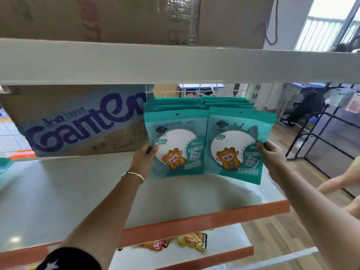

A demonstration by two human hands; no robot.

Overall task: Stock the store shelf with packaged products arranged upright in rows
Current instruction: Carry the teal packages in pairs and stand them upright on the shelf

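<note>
Teal plastic mirror packets [176, 145] stand upright in two rows at 1 o'clock on the white orange-lipped shelf [78, 191], your left hand [145, 155] and right hand [271, 155] each pinching a front packet's outer edge; release carelessly and those limp fronts may topple toward 6 o'clock.
</note>
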